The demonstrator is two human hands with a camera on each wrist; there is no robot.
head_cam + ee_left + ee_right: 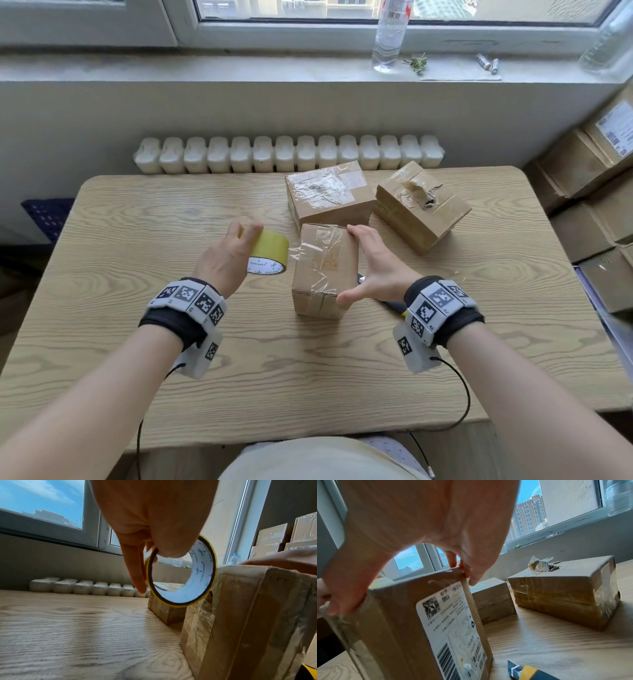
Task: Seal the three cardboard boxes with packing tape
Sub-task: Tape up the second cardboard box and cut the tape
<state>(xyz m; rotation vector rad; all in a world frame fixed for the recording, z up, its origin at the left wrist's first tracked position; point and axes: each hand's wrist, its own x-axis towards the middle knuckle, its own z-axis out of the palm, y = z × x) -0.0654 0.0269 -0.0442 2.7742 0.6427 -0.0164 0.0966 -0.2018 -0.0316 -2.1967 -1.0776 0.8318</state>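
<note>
The nearest cardboard box stands on the wooden table in front of the person, with a strip of clear tape running over its top and down its left side. The right hand spans the box from above: its fingers curl over the far top edge and its thumb presses the near top corner, so the hand is spread wide and clamped on the box. In the right wrist view a white shipping label with a code square and a barcode covers the box's right side.

Just left of the box, the left hand holds the yellow tape roll clear of the table, thumb through the white core and fingers curled over the outer rim. A crinkled clear stretch of tape bridges the roll and the box.

Two more cardboard boxes lie beyond: the middle one touches the near box's far end, and the right one, turned at an angle, has torn tape bunched on its top.

A tool with a dark and yellow handle lies on the table by the right wrist, mostly hidden by the hand and cut off by the frame, so its type cannot be told. A white radiator runs behind the table, and a clear bottle stands on the windowsill.
</note>
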